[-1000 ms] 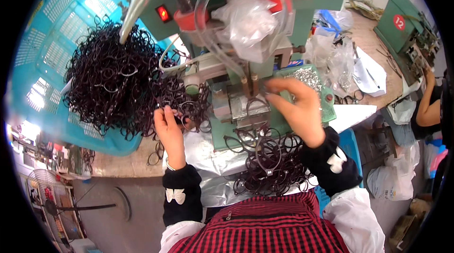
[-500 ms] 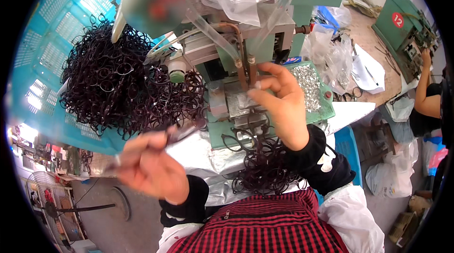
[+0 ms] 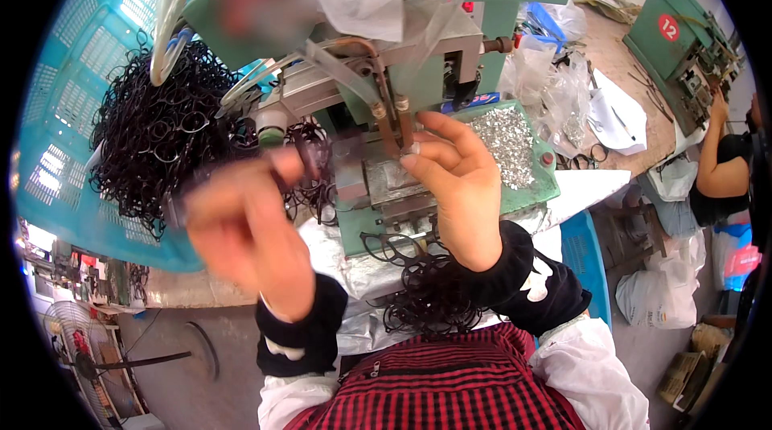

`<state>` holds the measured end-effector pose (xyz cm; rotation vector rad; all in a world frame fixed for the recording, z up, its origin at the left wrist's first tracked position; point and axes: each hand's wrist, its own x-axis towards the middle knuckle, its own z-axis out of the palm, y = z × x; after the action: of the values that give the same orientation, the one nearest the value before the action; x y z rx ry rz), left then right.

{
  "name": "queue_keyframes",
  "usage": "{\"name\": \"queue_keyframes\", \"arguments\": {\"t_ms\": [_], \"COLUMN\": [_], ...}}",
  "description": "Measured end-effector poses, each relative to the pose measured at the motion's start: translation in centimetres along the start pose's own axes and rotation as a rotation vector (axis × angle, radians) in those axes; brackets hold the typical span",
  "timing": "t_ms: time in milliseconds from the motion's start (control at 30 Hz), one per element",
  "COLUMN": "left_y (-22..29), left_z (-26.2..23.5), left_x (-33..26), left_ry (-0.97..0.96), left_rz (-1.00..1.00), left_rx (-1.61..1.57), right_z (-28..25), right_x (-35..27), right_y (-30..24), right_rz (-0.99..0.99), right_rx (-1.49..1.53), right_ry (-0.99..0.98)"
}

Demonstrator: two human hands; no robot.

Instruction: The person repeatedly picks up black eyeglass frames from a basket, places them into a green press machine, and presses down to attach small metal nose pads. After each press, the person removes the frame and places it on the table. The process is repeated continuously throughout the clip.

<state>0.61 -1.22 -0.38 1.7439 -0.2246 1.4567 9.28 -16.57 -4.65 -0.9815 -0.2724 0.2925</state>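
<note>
Blurred by motion, my left hand is closed round a dark eyeglass frame, whose rim shows beyond the fingertips. My right hand pinches a tiny piece, too small to name, against the tips of two copper electrodes on a green bench machine. Below those tips lies a metal fixture block. In front of the machine a heap of dark eyeglass frames rests near my checked apron. Another large heap of frames stands to the left.
A turquoise basket surrounds the left heap. Right of the machine, a green tray carries small silvery metal parts. Clear plastic bags and scissors lie beyond it. Another person's arm is at a second machine far right.
My left hand has risen and turned with the eyeglass frame, toward the machine. My right hand stays at the electrode tips. The whole view has shifted slightly.
</note>
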Motion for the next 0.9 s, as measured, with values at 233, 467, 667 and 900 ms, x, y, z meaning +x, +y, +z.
{"name": "queue_keyframes", "arguments": {"t_ms": [233,467,667,900], "left_y": [1.6,-0.1,-1.8,2.6], "left_z": [0.7,1.7,1.2,-2.5], "left_x": [-0.2,-4.6,-5.5,-9.2], "left_ry": [0.004,-0.580,-0.538,-0.478], "left_rz": [-0.223,0.593,0.627,0.264], "left_rx": [-0.283,0.242,0.174,0.286], "right_z": [0.6,-12.3,-14.8,-14.7], "right_x": [-0.7,2.7,1.8,3.6], "right_y": [-0.9,-0.1,0.0,2.2], "right_rz": [0.071,-0.552,-0.656,-0.738], "right_rx": [0.037,-0.982,-1.582,-1.637], "right_ry": [0.009,0.337,0.121,0.076]}}
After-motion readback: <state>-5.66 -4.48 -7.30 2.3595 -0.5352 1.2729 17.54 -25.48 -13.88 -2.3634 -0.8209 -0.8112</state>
